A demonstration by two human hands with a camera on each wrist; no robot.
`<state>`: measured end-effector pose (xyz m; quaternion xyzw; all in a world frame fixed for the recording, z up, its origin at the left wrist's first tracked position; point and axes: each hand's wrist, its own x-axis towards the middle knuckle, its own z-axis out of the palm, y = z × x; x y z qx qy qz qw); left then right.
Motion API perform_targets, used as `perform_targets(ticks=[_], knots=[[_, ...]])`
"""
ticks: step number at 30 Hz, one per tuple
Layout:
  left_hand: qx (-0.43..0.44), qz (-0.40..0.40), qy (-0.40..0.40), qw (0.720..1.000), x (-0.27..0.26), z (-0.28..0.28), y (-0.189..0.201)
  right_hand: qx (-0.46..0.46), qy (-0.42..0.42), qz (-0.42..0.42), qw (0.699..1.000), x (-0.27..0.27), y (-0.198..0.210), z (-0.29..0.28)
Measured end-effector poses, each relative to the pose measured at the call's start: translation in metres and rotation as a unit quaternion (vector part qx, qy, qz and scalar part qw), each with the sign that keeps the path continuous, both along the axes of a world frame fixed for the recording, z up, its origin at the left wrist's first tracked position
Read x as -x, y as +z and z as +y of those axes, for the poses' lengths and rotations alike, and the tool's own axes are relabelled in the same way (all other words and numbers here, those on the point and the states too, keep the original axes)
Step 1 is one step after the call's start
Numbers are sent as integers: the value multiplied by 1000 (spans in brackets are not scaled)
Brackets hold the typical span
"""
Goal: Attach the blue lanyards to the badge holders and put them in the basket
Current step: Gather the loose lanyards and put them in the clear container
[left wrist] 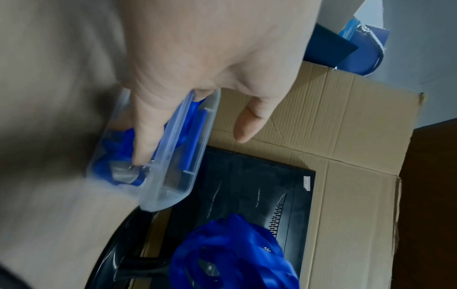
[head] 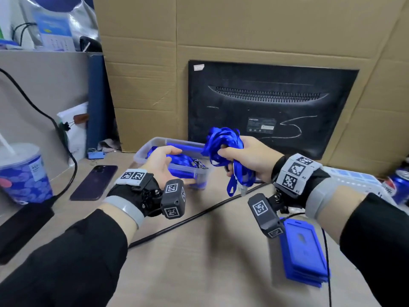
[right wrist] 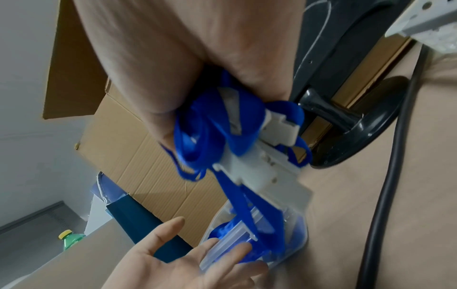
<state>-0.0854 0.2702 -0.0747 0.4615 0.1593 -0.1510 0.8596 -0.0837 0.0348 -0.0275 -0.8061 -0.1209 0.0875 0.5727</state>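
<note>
A tangled bunch of bright blue ribbon lanyards (head: 223, 145) is gripped in the right hand (head: 250, 155), whose fingers are curled round it above the beige table top (head: 199, 251); loose loops and a pale plastic buckle are seen hanging below the fist. In the right wrist view the same bunch (right wrist: 205, 135) is shown wedged under the palm (right wrist: 173, 58), with grey-white clasps among the ribbons, though how many lanyards are held cannot be counted. The left hand (head: 163, 165) is held spread, palm turned inward, beside the near wall of a clear plastic rectangular basket (head: 143, 151); in the left wrist view its fingers (left wrist: 148, 133) are seen laid straight along the basket's rim (left wrist: 173, 176), and blur hides whether the rim is actually touched. More blue lanyards with metal clips are seen inside the basket, partly covered by the left hand. A stack of blue plastic badge holders (head: 305, 253) is found on the table near the right forearm, its upper corner hidden by the wrist camera. Behind the basket, the back of a black monitor (head: 272, 107) is propped against brown cardboard sheets (head: 243, 29). A dark purple phone (head: 94, 182) and a blue patterned paper cup (head: 23, 173), cut off at the left edge, are also seen on the table.
</note>
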Motion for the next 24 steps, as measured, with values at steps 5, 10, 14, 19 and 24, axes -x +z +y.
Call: perform_targets(ticks=[5,10,14,19,24], knots=[[-81,-15,-116,990,31,-12,9,144,101,18,984,35,5,-1],[-11,-3,-259,966,71,-33,8,139,127,21,982,49,-22,21],[-79,-2,-218,973,85,-39,3,30,223,142,964,62,-36,23],[-168,60,-96,979,91,-18,-16,172,186,110,961,61,-54,15],[-257,124,-5,958,97,13,-26,350,134,15,927,54,-56,12]])
